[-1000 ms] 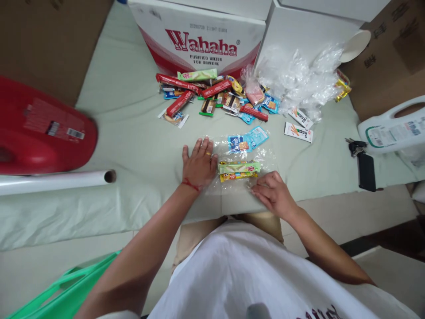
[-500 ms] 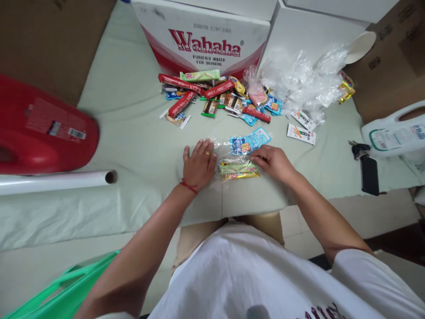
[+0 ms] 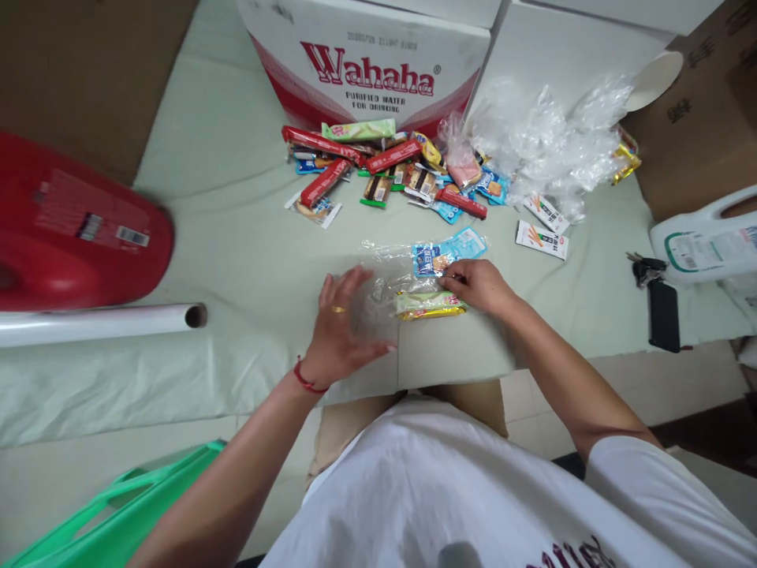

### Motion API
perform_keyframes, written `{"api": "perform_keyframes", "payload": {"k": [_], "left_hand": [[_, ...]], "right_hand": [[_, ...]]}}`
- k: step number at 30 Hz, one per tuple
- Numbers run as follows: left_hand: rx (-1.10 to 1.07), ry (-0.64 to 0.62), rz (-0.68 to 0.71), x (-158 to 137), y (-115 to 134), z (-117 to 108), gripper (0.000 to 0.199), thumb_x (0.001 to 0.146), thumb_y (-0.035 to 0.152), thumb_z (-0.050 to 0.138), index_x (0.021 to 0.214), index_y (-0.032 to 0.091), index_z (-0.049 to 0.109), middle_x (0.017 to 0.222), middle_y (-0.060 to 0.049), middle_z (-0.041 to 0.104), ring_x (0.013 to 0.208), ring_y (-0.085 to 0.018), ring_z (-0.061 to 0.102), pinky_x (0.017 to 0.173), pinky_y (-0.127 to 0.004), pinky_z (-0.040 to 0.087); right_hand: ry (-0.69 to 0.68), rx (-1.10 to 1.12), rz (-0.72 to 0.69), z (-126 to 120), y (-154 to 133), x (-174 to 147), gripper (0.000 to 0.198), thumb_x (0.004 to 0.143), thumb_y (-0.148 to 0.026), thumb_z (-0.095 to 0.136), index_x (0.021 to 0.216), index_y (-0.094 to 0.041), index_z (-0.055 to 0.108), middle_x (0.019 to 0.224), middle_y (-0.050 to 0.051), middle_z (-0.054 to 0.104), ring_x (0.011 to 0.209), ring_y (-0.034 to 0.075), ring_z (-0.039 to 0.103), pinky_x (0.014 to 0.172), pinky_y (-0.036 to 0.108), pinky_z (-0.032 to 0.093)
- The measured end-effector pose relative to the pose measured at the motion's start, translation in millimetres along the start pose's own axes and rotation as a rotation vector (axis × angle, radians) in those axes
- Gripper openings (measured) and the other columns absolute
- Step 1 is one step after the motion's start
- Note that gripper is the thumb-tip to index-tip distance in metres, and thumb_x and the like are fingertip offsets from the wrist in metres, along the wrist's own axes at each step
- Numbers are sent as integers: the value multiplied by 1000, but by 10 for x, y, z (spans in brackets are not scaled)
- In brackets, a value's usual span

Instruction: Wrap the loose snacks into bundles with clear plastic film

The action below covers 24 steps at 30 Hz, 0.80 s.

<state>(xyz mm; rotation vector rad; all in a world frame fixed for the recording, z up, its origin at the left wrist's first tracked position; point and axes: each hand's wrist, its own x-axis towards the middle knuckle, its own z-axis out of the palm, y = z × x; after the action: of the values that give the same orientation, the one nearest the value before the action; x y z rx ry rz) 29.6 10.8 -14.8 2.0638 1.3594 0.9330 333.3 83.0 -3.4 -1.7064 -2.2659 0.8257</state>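
Note:
On the table in front of me lies a clear plastic bag [image 3: 384, 280], partly filled with snack packets. Inside it show a blue snack packet [image 3: 453, 248] and a green wrapped snack bar [image 3: 430, 302] beside a yellow one [image 3: 436, 313]. My right hand [image 3: 476, 282] pinches the bag's film between thumb and fingertips, between the blue packet and the green bar. At the bag's left end is my left hand [image 3: 343, 323], its fingers spread and slightly blurred, raised a little and holding nothing.
Behind the bag lies a pile of snacks [image 3: 384, 170] against a Wahaha carton [image 3: 378, 71]. Clear bags [image 3: 550, 142] are heaped at the right, near two white packets [image 3: 541, 239]. A red jug [image 3: 83, 229] and white roll [image 3: 100, 322] are left; keys and a black item [image 3: 663, 315] are right.
My left hand has lifted off the bag's left part and moved left and nearer to me, its fingers spreading. My right hand keeps its pinch at nearly the same spot.

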Motion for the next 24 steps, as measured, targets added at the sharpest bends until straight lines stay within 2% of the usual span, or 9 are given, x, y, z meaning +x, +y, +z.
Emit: {"api": "perform_keyframes", "payload": {"k": [2,4,6,8,12,15,18,20,24], "left_hand": [[36,38,-110,21,-10,120,73,93,71,58,147,21,52,126,-10,76,131,-31,65,135,-58,21],[79,89,-265,85,-57,211,40,100,53,52,116,22,70,101,-5,79,107,-27,72,126,-54,38],[135,104,-405,152,-116,252,32,97,43,50,94,22,74,86,-5,76,91,-26,71,108,-50,52],[202,91,-474,189,-162,253,27,91,39,55,92,22,75,79,-7,73,92,-30,70,99,-51,55],[346,259,-428,115,-107,179,36,86,38,61,113,18,72,105,-17,73,115,-38,64,105,-60,50],[408,370,-241,5,123,121,33,92,36,58,119,20,70,121,-18,68,134,-38,58,117,-65,40],[342,76,113,16,421,194,31,98,34,52,123,31,70,121,-8,74,139,-32,60,126,-63,32],[284,-149,270,115,554,336,41,103,35,46,139,32,65,140,-6,71,148,-29,54,131,-58,27],[314,-304,179,321,542,653,50,110,35,35,155,22,54,160,-13,56,155,-31,45,131,-64,20]], "right_hand": [[7,14,-1,-1,8,0,26,96,-40,64,81,-20,74,76,2,68,63,14,49,63,29,30],[11,32,-8,-11,36,0,29,96,-43,63,80,-20,73,74,2,67,63,14,48,63,30,30],[6,54,-12,-24,81,-1,34,98,-46,61,78,-20,71,71,1,64,62,14,46,62,29,30],[-2,74,-6,-34,135,-6,36,98,-49,61,79,-19,70,68,0,61,62,14,45,62,29,29],[6,73,-15,-19,212,-22,34,98,-49,62,83,-20,71,75,2,66,66,15,49,64,28,31],[18,53,-48,4,213,-26,30,98,-44,61,84,-19,71,80,3,69,69,15,53,66,28,32],[16,51,-74,9,186,-17,29,98,-42,61,84,-19,71,81,4,70,71,16,55,67,28,34],[-2,80,-88,-10,189,-13,30,98,-42,60,84,-18,72,81,4,70,72,16,56,69,28,36],[-8,290,15,-132,327,-80,36,94,-52,65,92,-18,75,76,3,70,67,16,54,67,29,39]]}}
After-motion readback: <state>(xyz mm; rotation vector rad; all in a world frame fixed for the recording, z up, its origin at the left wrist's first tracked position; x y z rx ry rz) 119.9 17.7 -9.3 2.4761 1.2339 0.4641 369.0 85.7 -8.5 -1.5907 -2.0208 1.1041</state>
